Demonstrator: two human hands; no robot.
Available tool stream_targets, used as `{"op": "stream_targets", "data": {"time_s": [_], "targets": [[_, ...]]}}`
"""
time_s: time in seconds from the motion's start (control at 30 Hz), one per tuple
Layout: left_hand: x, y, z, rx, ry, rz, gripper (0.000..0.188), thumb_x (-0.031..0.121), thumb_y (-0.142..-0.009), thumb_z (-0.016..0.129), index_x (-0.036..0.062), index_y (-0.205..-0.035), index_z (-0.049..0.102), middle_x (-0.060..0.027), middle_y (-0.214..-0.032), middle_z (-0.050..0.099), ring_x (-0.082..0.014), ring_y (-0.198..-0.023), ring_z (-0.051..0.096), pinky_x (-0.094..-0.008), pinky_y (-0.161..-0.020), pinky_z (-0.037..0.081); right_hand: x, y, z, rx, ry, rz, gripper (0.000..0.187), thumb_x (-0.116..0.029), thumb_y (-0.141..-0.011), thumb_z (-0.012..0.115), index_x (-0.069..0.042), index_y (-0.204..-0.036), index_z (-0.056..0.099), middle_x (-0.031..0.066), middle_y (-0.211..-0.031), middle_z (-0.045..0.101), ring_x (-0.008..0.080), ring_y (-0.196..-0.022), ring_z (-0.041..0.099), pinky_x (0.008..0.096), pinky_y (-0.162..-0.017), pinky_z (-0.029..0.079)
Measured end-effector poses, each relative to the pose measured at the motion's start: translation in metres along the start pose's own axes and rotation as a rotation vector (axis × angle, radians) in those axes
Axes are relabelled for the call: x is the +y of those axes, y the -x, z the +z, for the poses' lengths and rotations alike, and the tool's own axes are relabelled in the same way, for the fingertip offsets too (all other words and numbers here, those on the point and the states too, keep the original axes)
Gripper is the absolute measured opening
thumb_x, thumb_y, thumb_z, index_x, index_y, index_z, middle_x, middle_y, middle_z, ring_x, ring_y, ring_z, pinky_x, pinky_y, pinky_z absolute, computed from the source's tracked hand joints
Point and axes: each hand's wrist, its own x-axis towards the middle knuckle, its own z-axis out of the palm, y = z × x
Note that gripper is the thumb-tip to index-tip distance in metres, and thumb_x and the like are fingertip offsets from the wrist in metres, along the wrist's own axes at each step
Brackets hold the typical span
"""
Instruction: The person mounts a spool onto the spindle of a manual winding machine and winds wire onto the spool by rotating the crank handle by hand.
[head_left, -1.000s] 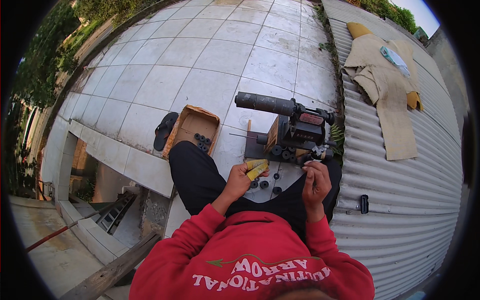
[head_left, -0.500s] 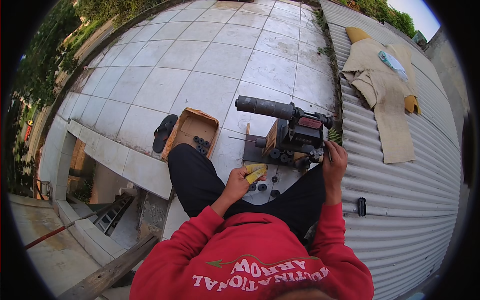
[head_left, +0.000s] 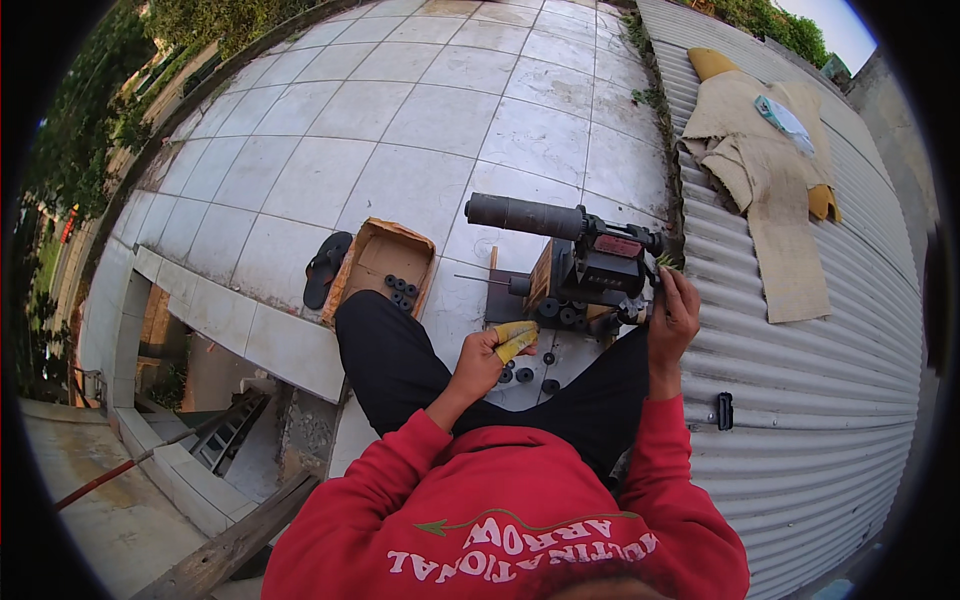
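A black bench machine (head_left: 605, 262) with a long dark cylinder (head_left: 525, 215) on top stands between my knees. From its left side a thin metal rod (head_left: 482, 277) sticks out. My right hand (head_left: 675, 322) is closed at the machine's right end, around what looks like a short dark lever. My left hand (head_left: 482, 362) is held in front of the machine's base, its fingers wrapped in yellow tape (head_left: 515, 338) and pressed together; what they pinch, if anything, cannot be made out. Several black ring-shaped pieces (head_left: 524, 375) lie on the tiles beside it, and others (head_left: 562, 312) rest on the base.
Left of the machine, a cardboard box (head_left: 425, 245) holds more black rings (head_left: 400, 290). A black flip-flop (head_left: 326, 268) lies beside it, near the opening with a ladder (head_left: 235, 430). Corrugated roofing (head_left: 800, 420) on the right carries burlap (head_left: 780, 245) and a small black part (head_left: 724, 411).
The taped fingers of my left hand have come closer together and shifted slightly right. My right hand has risen a little at the machine's end.
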Motion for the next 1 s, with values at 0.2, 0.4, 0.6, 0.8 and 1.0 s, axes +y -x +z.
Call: {"op": "stream_targets", "data": {"time_s": [0.2,0.4,0.6,0.8,1.0], "targets": [[0.004,-0.006,0.0,0.023,-0.022,0.016,0.026,-0.001,-0.106,0.064,-0.0084,-0.13,0.072,-0.012,-0.113,0.079,-0.0179,-0.104,0.077,-0.0308,-0.097,0.06,-0.001,-0.026,0.001,0.017,0.022,-0.049,0.04,0.009,-0.092,0.073,-0.006,-0.129,0.078,0.0111,-0.124,0.076,0.0289,-0.116,0.07,0.04,-0.103,0.052],[0.011,-0.012,0.003,0.018,-0.017,0.042,0.027,0.0,-0.106,0.064,-0.0074,-0.131,0.072,-0.0113,-0.114,0.079,-0.0166,-0.103,0.077,-0.0297,-0.094,0.059,0.013,-0.062,0.009,-0.049,0.06,-0.097,0.039,0.006,-0.094,0.072,-0.007,-0.13,0.077,0.0115,-0.125,0.076,0.0306,-0.115,0.07,0.0414,-0.103,0.052],[0.012,-0.015,0.003,0.016,-0.083,0.067,0.027,0.002,-0.107,0.064,-0.0058,-0.131,0.072,-0.0098,-0.115,0.08,-0.0152,-0.103,0.077,-0.028,-0.093,0.059,0.036,-0.076,0.028,-0.161,0.042,-0.058,0.038,0.003,-0.094,0.069,-0.007,-0.129,0.076,0.0135,-0.126,0.075,0.0348,-0.116,0.07,0.044,-0.102,0.052],[0.015,-0.018,0.006,0.061,-0.044,0.077,0.027,0.003,-0.106,0.066,-0.0056,-0.13,0.073,-0.0095,-0.114,0.08,-0.0148,-0.104,0.076,-0.0275,-0.094,0.057,0.057,-0.07,0.049,-0.243,0.033,-0.023,0.044,0.005,-0.086,0.069,-0.009,-0.128,0.077,0.0153,-0.123,0.077,0.0377,-0.114,0.071,0.0462,-0.102,0.053],[0.02,-0.021,0.009,0.059,-0.081,0.108,0.026,0.003,-0.107,0.066,-0.0058,-0.13,0.073,-0.0105,-0.114,0.08,-0.0159,-0.103,0.076,-0.0299,-0.098,0.058,0.071,-0.045,0.061,-0.302,-0.018,0.043,0.034,-0.001,-0.084,0.073,-0.008,-0.117,0.078,0.0147,-0.119,0.077,0.0387,-0.111,0.071,0.0484,-0.098,0.053]]}}
